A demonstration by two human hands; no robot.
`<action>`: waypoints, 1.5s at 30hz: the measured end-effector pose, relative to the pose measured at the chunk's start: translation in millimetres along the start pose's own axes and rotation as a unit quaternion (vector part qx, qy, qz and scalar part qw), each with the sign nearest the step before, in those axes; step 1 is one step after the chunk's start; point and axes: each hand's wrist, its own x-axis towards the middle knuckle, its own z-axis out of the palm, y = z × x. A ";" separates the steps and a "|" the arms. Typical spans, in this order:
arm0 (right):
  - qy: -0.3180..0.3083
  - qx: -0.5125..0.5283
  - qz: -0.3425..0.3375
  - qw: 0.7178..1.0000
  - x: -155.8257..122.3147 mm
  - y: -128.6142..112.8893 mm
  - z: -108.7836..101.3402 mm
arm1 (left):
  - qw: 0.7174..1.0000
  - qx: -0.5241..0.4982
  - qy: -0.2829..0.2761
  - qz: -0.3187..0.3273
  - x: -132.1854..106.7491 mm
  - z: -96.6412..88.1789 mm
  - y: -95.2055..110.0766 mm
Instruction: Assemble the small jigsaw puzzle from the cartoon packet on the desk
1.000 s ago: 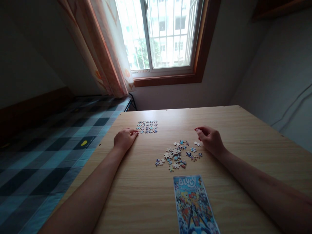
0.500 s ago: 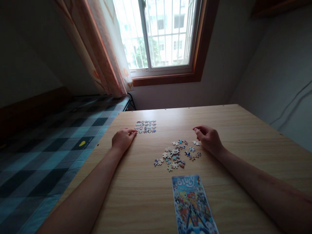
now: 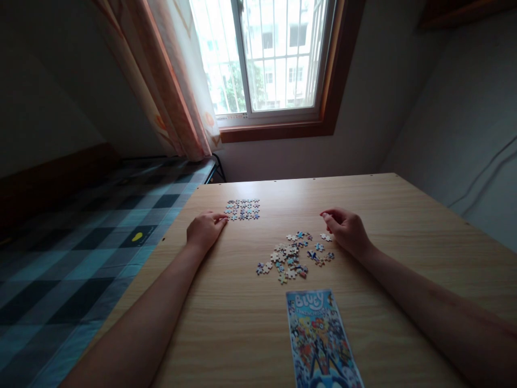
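My left hand (image 3: 207,230) rests on the wooden table at the lower left corner of a grid of small jigsaw puzzle pieces (image 3: 243,209) laid in rows. Its thumb and fingers are pinched together at the edge of the grid; whatever is between them is too small to make out. On the other side, my right hand (image 3: 346,229) is curled with thumb and index finger together, and what they hold, if anything, is hidden. A loose scatter of puzzle pieces (image 3: 288,253), some face up and some plain side up, lies between the hands. One pale piece (image 3: 326,237) is close to my right hand.
A colourful picture sheet (image 3: 321,339) reading "Bluey" lies at the front of the table (image 3: 226,323). To the left is a bed with a checked cover (image 3: 100,258). Behind the table are a curtain (image 3: 161,81) and a barred window (image 3: 278,59).
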 end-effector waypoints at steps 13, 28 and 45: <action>-0.002 -0.002 0.003 1.000 -0.5 -1.0 -0.2 | 1.000 -0.009 0.001 0.008 1.2 1.6 -1.8; -0.004 -0.005 0.002 1.000 -0.2 2.0 0.1 | 1.000 -0.006 0.001 0.000 0.3 0.2 0.7; -0.004 -0.018 -0.011 1.000 0.2 1.2 -0.3 | 0.999 0.038 -0.019 0.022 10.8 22.1 -11.7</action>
